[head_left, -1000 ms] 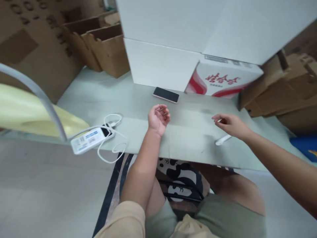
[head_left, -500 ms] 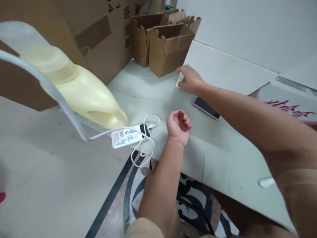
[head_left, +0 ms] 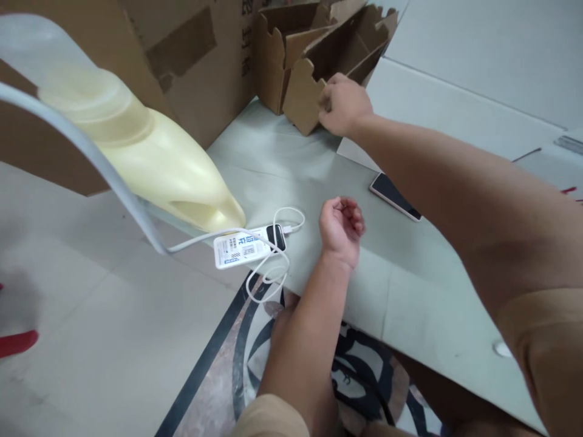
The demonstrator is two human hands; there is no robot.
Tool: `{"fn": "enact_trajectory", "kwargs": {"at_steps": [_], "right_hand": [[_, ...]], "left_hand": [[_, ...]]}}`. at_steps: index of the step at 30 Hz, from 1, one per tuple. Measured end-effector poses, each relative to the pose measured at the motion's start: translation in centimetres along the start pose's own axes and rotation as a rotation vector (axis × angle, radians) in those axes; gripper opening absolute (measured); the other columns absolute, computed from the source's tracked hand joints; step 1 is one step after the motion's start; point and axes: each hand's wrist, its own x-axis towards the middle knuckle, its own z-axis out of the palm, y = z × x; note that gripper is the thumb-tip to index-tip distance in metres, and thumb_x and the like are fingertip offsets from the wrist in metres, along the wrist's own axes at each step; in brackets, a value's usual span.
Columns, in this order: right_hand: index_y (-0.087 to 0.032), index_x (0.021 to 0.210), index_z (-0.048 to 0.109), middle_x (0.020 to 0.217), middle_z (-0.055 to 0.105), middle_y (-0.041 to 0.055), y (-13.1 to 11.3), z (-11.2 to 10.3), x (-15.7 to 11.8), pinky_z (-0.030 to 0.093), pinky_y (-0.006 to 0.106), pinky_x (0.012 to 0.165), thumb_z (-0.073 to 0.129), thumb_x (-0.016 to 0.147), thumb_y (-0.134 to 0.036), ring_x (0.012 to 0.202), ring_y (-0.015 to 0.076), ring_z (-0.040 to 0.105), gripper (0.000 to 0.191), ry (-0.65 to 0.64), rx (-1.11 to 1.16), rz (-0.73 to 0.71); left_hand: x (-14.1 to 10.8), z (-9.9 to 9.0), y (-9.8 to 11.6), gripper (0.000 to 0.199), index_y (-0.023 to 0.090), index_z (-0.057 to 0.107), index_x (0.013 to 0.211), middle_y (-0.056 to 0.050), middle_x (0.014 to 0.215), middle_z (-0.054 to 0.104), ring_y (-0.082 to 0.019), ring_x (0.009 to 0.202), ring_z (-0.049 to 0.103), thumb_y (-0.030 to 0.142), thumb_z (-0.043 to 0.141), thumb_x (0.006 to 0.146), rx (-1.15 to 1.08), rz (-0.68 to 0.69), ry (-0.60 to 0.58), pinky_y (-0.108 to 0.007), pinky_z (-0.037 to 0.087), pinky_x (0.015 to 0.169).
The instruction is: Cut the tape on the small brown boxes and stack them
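My right hand (head_left: 345, 105) has its fingers curled on the near wall of the front cardboard box (head_left: 302, 95), which stands tilted at the far side of the table. My left hand (head_left: 340, 229) rests palm up on the pale green tabletop (head_left: 339, 176), its fingers curled in and nothing visible in them. Left of it lies a white power bank (head_left: 241, 247) with a white cable (head_left: 286, 273) plugged in. A dark-screened phone (head_left: 395, 195) lies below my right forearm.
A pale yellow bottle (head_left: 168, 164) leans large at the left, before a big carton (head_left: 200, 73). Another open cardboard box (head_left: 269, 60) stands behind the front one. White panels (head_left: 450, 97) fill the far right. A red object (head_left: 18, 344) shows at the left edge.
My right hand has moved from the white sheet's edge onto the front box, which has turned and tilted. My left hand keeps its curled pose. The view has shifted slightly.
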Motion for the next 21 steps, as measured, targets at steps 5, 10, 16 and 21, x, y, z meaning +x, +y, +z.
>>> {"fn": "enact_trajectory", "kwargs": {"at_steps": [5,10,16,21], "right_hand": [[-0.029,0.079,0.067,0.117,0.072,0.0046,2.3,-1.8,-6.1,0.058,0.053,0.089,0.064,0.076,-0.029,0.101,0.0306,0.067,0.004,0.14,0.025,-0.023],[-0.027,0.079,0.068,0.1,0.077,0.0049,3.8,-7.4,-18.4,0.056,0.037,0.077,0.057,0.081,-0.024,0.082,0.0205,0.068,0.011,0.246,0.075,-0.057],[-0.025,0.068,0.059,0.082,0.072,0.0016,5.2,-12.5,-36.2,0.051,0.038,0.067,0.057,0.083,-0.021,0.075,0.0205,0.069,0.016,0.639,0.132,0.002],[-0.028,0.086,0.061,0.087,0.068,-0.0006,7.4,-10.4,-45.3,0.054,0.041,0.076,0.069,0.083,-0.043,0.085,0.0215,0.071,0.017,0.926,0.293,0.206]], "left_hand": [[0.1,-0.4,-0.7,0.026,0.018,0.05,0.068,0.004,0.056,0.043,-0.007,0.046,0.039,0.026,0.043,0.092,0.205,0.346,0.095,-0.02,0.026,0.046],[0.3,-2.1,-0.6,0.015,0.02,0.05,0.076,0.002,0.074,0.047,-0.011,0.07,0.048,0.027,0.055,0.088,0.497,0.989,0.219,-0.023,0.042,0.068],[1.2,-2.5,-2.1,0.035,0.024,0.058,0.117,-0.007,0.122,0.06,-0.022,0.123,0.055,0.051,0.054,0.096,0.776,1.328,-0.057,-0.039,0.04,0.111],[1.2,-1.0,-5.9,0.048,0.024,0.067,0.116,-0.008,0.117,0.072,-0.023,0.11,0.068,0.064,0.052,0.094,0.981,0.908,-0.602,-0.035,0.053,0.095]]}}
